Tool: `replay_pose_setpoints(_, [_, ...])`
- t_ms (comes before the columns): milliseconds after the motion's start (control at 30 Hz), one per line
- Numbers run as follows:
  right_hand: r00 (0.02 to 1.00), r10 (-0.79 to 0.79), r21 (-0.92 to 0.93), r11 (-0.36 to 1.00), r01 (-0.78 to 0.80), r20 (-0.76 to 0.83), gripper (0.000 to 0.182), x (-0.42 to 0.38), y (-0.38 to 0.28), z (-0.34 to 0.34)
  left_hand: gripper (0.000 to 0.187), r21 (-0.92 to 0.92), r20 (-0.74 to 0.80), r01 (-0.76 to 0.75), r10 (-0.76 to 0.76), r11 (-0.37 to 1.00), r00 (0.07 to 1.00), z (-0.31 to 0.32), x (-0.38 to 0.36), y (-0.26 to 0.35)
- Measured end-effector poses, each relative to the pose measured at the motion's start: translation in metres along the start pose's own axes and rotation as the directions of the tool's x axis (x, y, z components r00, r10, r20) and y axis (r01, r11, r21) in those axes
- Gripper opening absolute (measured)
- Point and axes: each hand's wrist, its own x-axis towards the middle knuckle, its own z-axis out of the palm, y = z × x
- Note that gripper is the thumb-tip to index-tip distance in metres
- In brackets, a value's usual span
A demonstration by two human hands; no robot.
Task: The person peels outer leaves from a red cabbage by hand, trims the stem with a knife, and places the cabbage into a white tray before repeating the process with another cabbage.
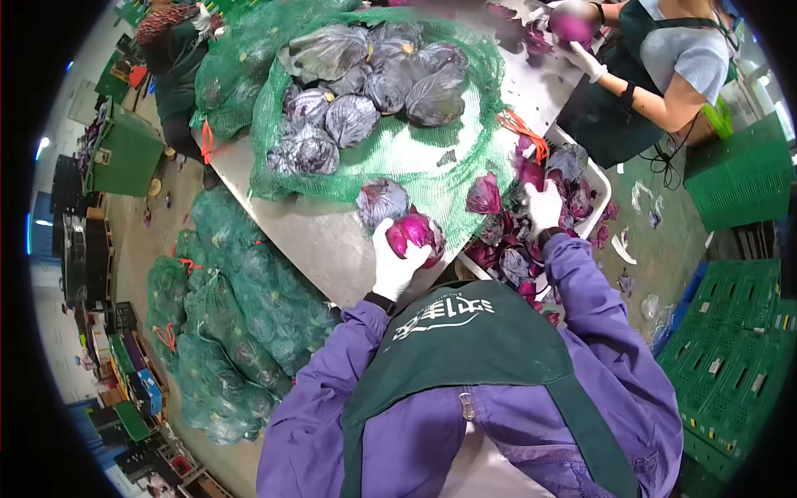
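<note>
Purple cabbage point(418, 236) sits gripped in the gloved left hand point(393, 260) above the steel table point(315, 241), steady for trimming. Right hand point(544, 207), closed on loose leaves point(525, 176), reaches over the white crate point(599, 217) collecting scraps.

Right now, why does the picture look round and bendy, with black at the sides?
In the head view, a very wide lens bends everything: the table edge curves and the corners go black. The left hand holding the red cabbage in the middle looks fairly sharp, while the right hand sits over the leaf scraps. The far top, near a co-worker's glove, is smeared and blurry.
</note>
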Motion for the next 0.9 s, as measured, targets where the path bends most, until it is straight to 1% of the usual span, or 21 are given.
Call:
replay_pose_setpoints(33, [0.999,-0.040,-0.027,0.999,0.040,-0.016,0.054,-0.002,0.002,-0.001,0.091,-0.001,-0.010,0.006,-0.006,1.000,1.000,0.001,-0.001,0.005])
replay_pose_setpoints(100, [0.977,-0.081,0.092,0.994,0.064,0.195,0.059,-0.056,-0.067,0.007,0.091,0.010,0.017,-0.011,0.011,1.000,1.000,0.004,0.001,0.021])
replay_pose_setpoints(167, [0.825,-0.262,0.067,0.962,0.264,0.501,0.055,-0.085,-0.057,0.036,0.093,0.058,0.032,-0.043,0.041,0.997,0.999,0.007,0.004,0.017])
replay_pose_setpoints(233, [0.710,-0.186,-0.015,0.964,0.266,0.680,0.048,-0.110,-0.054,0.057,0.098,0.233,0.056,-0.142,0.132,0.962,0.990,0.005,0.004,0.018])
replay_pose_setpoints(267, [0.713,-0.183,-0.013,0.965,0.260,0.677,0.048,-0.111,-0.050,0.063,0.098,0.236,0.063,-0.142,0.131,0.961,0.989,0.004,0.004,0.018])
replay_pose_setpoints(333, [0.670,-0.036,-0.012,0.998,0.068,0.741,0.042,-0.108,-0.045,0.071,0.102,0.257,0.078,-0.142,0.125,0.956,0.989,0.003,0.003,0.019])
replay_pose_setpoints(367, [0.668,-0.032,-0.016,0.998,0.066,0.744,0.042,-0.106,-0.041,0.071,0.102,0.257,0.077,-0.136,0.121,0.957,0.990,0.004,0.002,0.019])
replay_pose_setpoints(433, [0.654,-0.106,-0.048,0.976,0.212,0.749,0.036,-0.106,-0.053,0.064,0.104,0.239,0.079,-0.099,0.083,0.966,0.993,0.005,0.001,0.023])
replay_pose_setpoints(467, [0.648,-0.245,-0.069,0.905,0.420,0.721,0.031,-0.107,-0.061,0.061,0.103,0.240,0.087,-0.123,0.105,0.963,0.991,0.005,0.001,0.026])
replay_pose_setpoints(500, [0.649,-0.245,-0.069,0.905,0.419,0.720,0.031,-0.107,-0.064,0.062,0.103,0.240,0.088,-0.123,0.105,0.963,0.991,0.006,0.001,0.027])
replay_pose_setpoints(567, [0.648,-0.290,-0.173,0.815,0.553,0.705,0.027,-0.107,-0.070,0.065,0.097,0.168,0.080,-0.120,0.108,0.978,0.991,0.006,0.001,0.027])
replay_pose_setpoints(600, [0.675,-0.315,-0.146,0.833,0.533,0.667,0.025,-0.103,-0.063,0.068,0.097,0.169,0.080,-0.121,0.109,0.978,0.991,0.004,0.002,0.027])
replay_pose_setpoints(633, [0.710,-0.346,-0.251,0.767,0.591,0.614,0.024,-0.092,-0.056,0.070,0.098,0.127,0.082,-0.083,0.072,0.988,0.994,0.001,0.003,0.027])
replay_pose_setpoints(667, [0.734,-0.409,-0.274,0.740,0.614,0.542,0.024,-0.077,-0.047,0.065,0.099,0.084,0.083,-0.046,0.039,0.995,0.996,-0.002,0.005,0.028])
replay_pose_setpoints(700, [0.713,-0.435,-0.277,0.710,0.647,0.551,0.024,-0.064,-0.046,0.043,0.098,-0.023,0.074,0.048,-0.046,0.999,0.996,-0.007,0.005,0.014])
replay_pose_setpoints(733, [0.876,-0.288,-0.364,0.825,0.432,0.386,0.023,-0.043,-0.017,0.038,0.097,-0.135,0.049,0.094,-0.088,0.986,0.995,-0.014,0.008,0.003])
replay_pose_setpoints(767, [0.945,-0.158,-0.407,0.873,0.269,0.287,0.021,-0.027,-0.003,0.023,0.096,-0.250,0.026,0.137,-0.135,0.959,0.991,-0.018,0.011,-0.008])
replay_pose_setpoints(800, [0.934,-0.321,-0.360,0.862,0.357,0.156,0.027,-0.014,0.023,0.012,0.093,-0.394,0.015,0.165,-0.174,0.904,0.985,-0.018,0.010,-0.021])
replay_pose_setpoints(833, [0.951,-0.283,-0.327,0.893,0.309,0.124,0.044,-0.015,0.009,0.005,0.090,-0.398,0.029,0.191,-0.195,0.897,0.980,-0.021,0.010,-0.011])
replay_pose_setpoints(867, [0.936,-0.304,-0.246,0.907,0.341,0.176,0.051,-0.024,-0.003,0.004,0.088,-0.435,0.041,0.239,-0.246,0.868,0.969,-0.019,0.012,-0.007])
replay_pose_setpoints(900, [0.918,-0.328,-0.162,0.916,0.366,0.221,0.057,-0.051,-0.052,0.004,0.086,-0.471,0.058,0.284,-0.293,0.835,0.954,-0.016,0.014,-0.006])
